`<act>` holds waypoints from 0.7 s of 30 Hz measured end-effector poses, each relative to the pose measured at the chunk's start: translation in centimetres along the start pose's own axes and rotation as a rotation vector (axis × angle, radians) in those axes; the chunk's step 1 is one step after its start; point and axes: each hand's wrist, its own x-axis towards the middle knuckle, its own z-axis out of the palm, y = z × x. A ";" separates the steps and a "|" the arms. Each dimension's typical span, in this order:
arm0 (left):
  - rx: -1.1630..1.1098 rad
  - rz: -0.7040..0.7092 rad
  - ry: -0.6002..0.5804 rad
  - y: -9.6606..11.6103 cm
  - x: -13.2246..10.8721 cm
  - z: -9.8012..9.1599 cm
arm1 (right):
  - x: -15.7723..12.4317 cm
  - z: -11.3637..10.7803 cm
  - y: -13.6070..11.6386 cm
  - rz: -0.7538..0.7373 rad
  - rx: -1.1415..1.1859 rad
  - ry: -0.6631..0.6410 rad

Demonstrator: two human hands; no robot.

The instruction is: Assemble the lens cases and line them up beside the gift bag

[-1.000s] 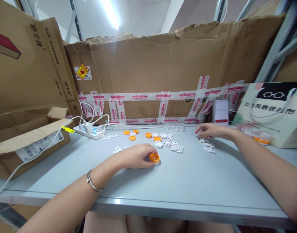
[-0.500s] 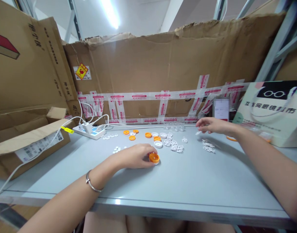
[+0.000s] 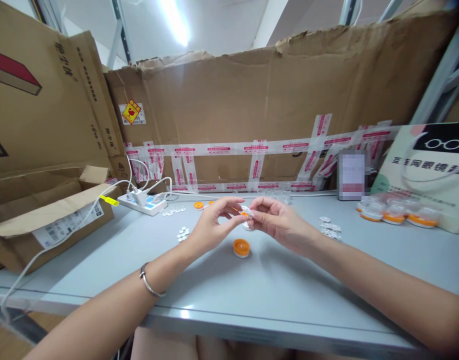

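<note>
My hands meet above the middle of the table, fingertips almost touching. Between them is a small white openwork plastic piece (image 3: 246, 209), partly hidden by the fingers. My right hand (image 3: 276, 222) pinches it from the right, while thumb and forefinger of my left hand (image 3: 214, 220) close on its left side. Below them on the table stands a round orange cup with a white base (image 3: 241, 248), touched by neither hand. Behind the fingers shows part of a white ring (image 3: 248, 226); other small parts there are covered by the hands.
Small white discs (image 3: 183, 233) lie left of my hands, orange rings (image 3: 198, 205) farther back. White openwork pieces (image 3: 330, 229) lie at right. Clear-topped orange-and-white assemblies (image 3: 393, 214) stand by the paper bag (image 3: 424, 175). A power strip (image 3: 143, 204) and open carton (image 3: 64, 220) occupy the left.
My left hand has let go of the orange cup and risen above it. My right hand has come in from the far right to meet it with a small white piece.
</note>
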 end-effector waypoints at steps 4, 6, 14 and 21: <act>-0.157 -0.010 -0.003 -0.1 0.1 0.4 | 0.0 0.3 0.8 0.038 -0.006 -0.009; -0.190 -0.038 0.057 -0.2 0.2 0.3 | 0.5 -0.5 0.4 0.055 -0.059 0.034; -0.190 -0.195 0.247 -0.1 0.9 -1.4 | 2.1 -8.3 -0.6 -0.164 -0.925 0.396; -0.060 -0.195 0.213 -0.9 1.0 -1.5 | 3.3 -9.8 1.8 -0.070 -1.357 0.220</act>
